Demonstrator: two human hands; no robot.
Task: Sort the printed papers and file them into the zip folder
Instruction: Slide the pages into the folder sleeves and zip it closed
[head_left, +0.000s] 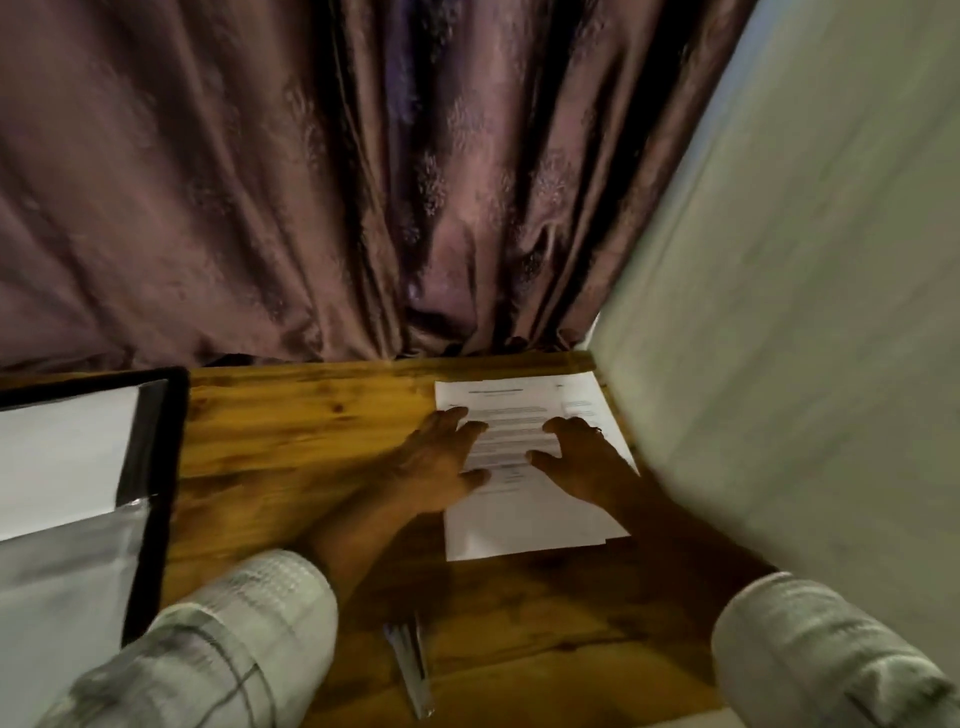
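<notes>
Head view looks down on a wooden table (291, 431) with a purple curtain (363, 182) at its far edge and a pale wall (805, 312) along the right. The printed papers (524, 525) lie flat at the far right of the table, just beside the wall. They form a thin stack, with the edges of lower sheets peeking out at the right and near sides.

Both hands rest on top of the stack. The left hand (441, 467) lies across its left edge with fingers spread wide, partly on the wood. The right hand (582, 462) sits on the right half, fingers spread and slightly bent, gripping nothing.

The zip folder (156, 467) lies at the left edge of the table, well apart from the papers. It has a black border and a clear cover, with a white sheet showing in it. Whether its zip is undone cannot be told. A pen (410, 670) lies near the person, between the two sleeves.

The sheets are probably light, floppy and inclined to slide over one another, so flat palms can square them up. To lift them, a pinch at the near or left edge, where the sheets overhang, looks easiest. Careless pulling could crease or fan them.
</notes>
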